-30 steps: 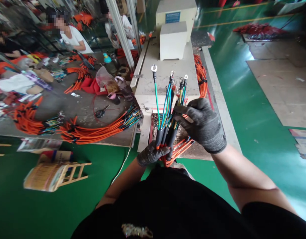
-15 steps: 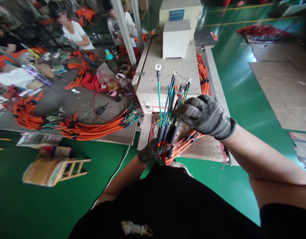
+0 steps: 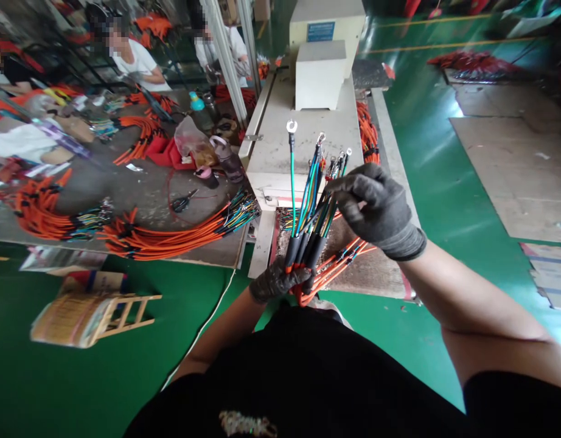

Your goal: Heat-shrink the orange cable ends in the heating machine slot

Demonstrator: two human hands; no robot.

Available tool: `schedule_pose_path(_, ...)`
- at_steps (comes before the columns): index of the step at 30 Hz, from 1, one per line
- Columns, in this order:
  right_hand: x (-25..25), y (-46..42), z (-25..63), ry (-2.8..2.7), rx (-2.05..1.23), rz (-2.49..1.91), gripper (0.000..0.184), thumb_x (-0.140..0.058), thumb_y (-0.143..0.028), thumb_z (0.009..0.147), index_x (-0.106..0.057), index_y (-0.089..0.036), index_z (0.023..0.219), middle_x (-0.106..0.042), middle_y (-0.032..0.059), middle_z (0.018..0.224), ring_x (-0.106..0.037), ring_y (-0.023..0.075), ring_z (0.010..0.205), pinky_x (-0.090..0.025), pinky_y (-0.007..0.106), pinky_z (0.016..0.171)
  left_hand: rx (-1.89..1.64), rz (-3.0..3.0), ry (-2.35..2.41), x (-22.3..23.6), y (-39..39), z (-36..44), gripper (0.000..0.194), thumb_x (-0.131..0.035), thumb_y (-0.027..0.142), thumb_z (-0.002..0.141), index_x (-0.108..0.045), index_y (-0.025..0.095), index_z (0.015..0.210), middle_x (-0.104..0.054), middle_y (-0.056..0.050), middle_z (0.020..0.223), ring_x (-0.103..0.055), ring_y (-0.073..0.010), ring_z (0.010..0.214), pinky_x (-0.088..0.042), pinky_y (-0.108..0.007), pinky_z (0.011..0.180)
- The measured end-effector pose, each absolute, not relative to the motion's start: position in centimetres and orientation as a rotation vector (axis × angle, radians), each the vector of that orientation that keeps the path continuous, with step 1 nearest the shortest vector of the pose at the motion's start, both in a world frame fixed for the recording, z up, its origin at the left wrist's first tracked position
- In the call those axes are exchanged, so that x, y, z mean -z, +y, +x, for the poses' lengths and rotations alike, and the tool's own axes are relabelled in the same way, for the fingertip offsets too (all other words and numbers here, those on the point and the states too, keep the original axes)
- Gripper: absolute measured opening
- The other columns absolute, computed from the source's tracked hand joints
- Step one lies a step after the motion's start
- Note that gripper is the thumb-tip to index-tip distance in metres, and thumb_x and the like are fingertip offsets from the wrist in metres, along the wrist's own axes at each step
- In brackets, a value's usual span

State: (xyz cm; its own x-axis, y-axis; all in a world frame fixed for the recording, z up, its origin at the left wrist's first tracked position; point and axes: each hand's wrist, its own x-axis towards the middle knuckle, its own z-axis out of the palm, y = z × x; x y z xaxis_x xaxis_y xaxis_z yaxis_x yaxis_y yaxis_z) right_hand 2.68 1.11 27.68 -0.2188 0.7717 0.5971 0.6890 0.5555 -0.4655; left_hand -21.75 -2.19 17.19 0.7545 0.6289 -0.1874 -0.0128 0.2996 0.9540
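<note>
My left hand, in a dark glove, is closed round several orange cables just below their black sleeves. Out of the sleeves rise thin green, blue and black wires tipped with metal ring terminals. One green wire stands apart from the rest on the left. My gloved right hand is at the right side of the wire bunch, thumb and forefinger pinched on a dark wire that slants across the others. The fingertips partly hide where it is gripped.
A beige machine stands ahead, with a mesh conveyor belt at its near end carrying more orange cables. On the workbench at left lie cable bundles and pliers. A wooden stool stands lower left. Co-workers are beyond the bench.
My right hand has drawn its fingers together into a pinch, and a dark wire now leans across the bunch toward it. My left hand keeps its hold; the view has shifted slightly.
</note>
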Motion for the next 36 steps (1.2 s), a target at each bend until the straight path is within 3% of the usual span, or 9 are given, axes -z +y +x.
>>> schedule_pose_path(6,-27.5,3.1,3.6,-1.869,-0.059,-1.257,0.029,-0.059,-0.021,0.097,-0.082,-0.022,0.115,-0.067,0.0107,0.108,-0.066,0.0258,0.1,-0.058,0.045,0.089,-0.462,1.338,0.657,-17.9,-2.3,-22.1,0.05,-0.078,0.061,0.09,-0.072,0.014,0.077,-0.072,-0.006,0.071,-0.066,-0.017,0.068,-0.052,-0.031,0.072)
schedule_pose_path(11,-27.0,3.1,2.9,-1.938,-0.056,-1.247,0.031,-0.057,-0.016,0.097,-0.084,-0.027,0.109,-0.068,0.0078,0.099,-0.065,0.0226,0.092,-0.059,0.04,0.082,-0.457,1.227,0.662,-17.3,-2.3,-21.9,0.054,-0.081,0.068,0.083,-0.07,0.015,0.076,-0.07,-0.005,0.068,-0.064,-0.0157,0.063,-0.053,-0.03,0.067)
schedule_pose_path(15,-27.5,2.1,2.4,-2.003,-0.017,-1.16,0.031,-0.055,-0.017,0.098,-0.085,-0.023,0.105,-0.067,0.0089,0.101,-0.066,0.0221,0.09,-0.059,0.039,0.079,-0.452,1.208,0.673,-17.1,-2.1,-21.8,0.051,-0.082,0.068,0.08,-0.071,0.018,0.078,-0.071,-0.005,0.069,-0.067,-0.0175,0.066,-0.057,-0.032,0.07)
schedule_pose_path(21,-28.3,2.1,3.8,-2.048,0.011,-1.361,0.032,-0.054,-0.018,0.102,-0.082,-0.027,0.114,-0.067,0.0095,0.108,-0.066,0.0238,0.1,-0.06,0.039,0.09,-0.479,1.262,0.727,-17.8,-1.8,-22.0,0.056,-0.081,0.071,0.08,-0.071,0.016,0.077,-0.07,-0.005,0.067,-0.067,-0.0171,0.066,-0.057,-0.031,0.072)
schedule_pose_path(25,-28.2,2.5,4.1,-2.092,0.033,-1.403,0.028,-0.058,-0.019,0.101,-0.081,-0.021,0.115,-0.068,0.0106,0.109,-0.066,0.0243,0.101,-0.06,0.039,0.093,-0.458,1.239,0.65,-17.7,-1.8,-21.9,0.054,-0.079,0.067,0.084,-0.07,0.014,0.075,-0.07,-0.006,0.069,-0.066,-0.016,0.066,-0.056,-0.03,0.071)
schedule_pose_path(30,-27.8,2.1,2.6,-2.126,0.024,-1.334,0.034,-0.051,-0.015,0.096,-0.084,-0.018,0.104,-0.067,0.0098,0.103,-0.065,0.0221,0.093,-0.06,0.04,0.087,-0.455,1.269,0.656,-17.2,-1.8,-21.8,0.042,-0.082,0.058,0.084,-0.07,0.02,0.072,-0.072,-0.005,0.068,-0.065,-0.0159,0.062,-0.055,-0.028,0.064)
schedule_pose_path(33,-27.9,2.0,2.5,-2.05,-0.01,-1.341,0.035,-0.05,-0.018,0.099,-0.082,-0.019,0.113,-0.066,0.0101,0.106,-0.065,0.0228,0.093,-0.06,0.043,0.088,-0.469,1.256,0.669,-17.6,-1.8,-21.8,0.042,-0.08,0.062,0.085,-0.071,0.022,0.075,-0.071,-0.004,0.068,-0.067,-0.0175,0.061,-0.057,-0.029,0.064)
schedule_pose_path(36,-27.0,1.8,3.4,-1.893,-0.09,-1.37,0.037,-0.054,-0.029,0.105,-0.071,-0.023,0.137,-0.065,0.0108,0.115,-0.066,0.0248,0.102,-0.061,0.047,0.095,-0.535,1.257,0.66,-17.6,-1.7,-21.8,0.051,-0.075,0.071,0.085,-0.07,0.021,0.074,-0.07,-0.005,0.067,-0.066,-0.017,0.06,-0.056,-0.029,0.063)
